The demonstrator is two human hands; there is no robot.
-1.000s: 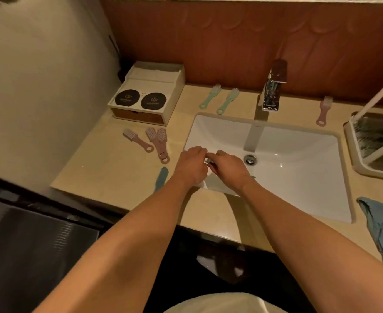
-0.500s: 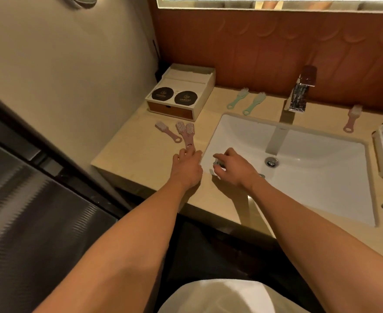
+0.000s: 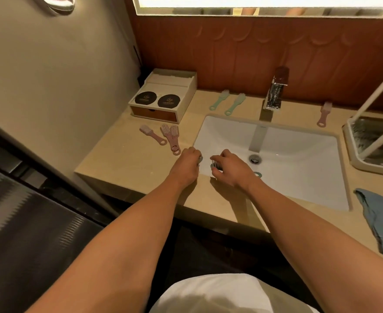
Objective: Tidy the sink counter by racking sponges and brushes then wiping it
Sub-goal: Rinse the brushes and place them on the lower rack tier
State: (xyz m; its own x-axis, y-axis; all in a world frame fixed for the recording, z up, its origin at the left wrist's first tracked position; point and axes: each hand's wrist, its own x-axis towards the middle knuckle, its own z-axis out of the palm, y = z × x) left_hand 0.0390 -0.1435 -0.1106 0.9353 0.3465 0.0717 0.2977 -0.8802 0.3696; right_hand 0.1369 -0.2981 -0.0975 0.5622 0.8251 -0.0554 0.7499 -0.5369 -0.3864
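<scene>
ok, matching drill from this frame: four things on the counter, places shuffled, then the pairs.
1 pair of green brushes
2 blue cloth
3 lone pink brush
4 white box

A right of the faucet
B back left corner of the counter
C behind the basin, left of the faucet
D front right edge of the counter

Pairs: 1-C, 2-D, 3-A, 4-B.

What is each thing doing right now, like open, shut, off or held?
Faucet, off, no water running.
Box drawer, shut.
Pink brushes, lying loose on the counter.
Green brushes, lying loose too.
Teal brush, gripped by right hand.
Left hand, curled; contents hidden.
Blue cloth, crumpled.
</scene>
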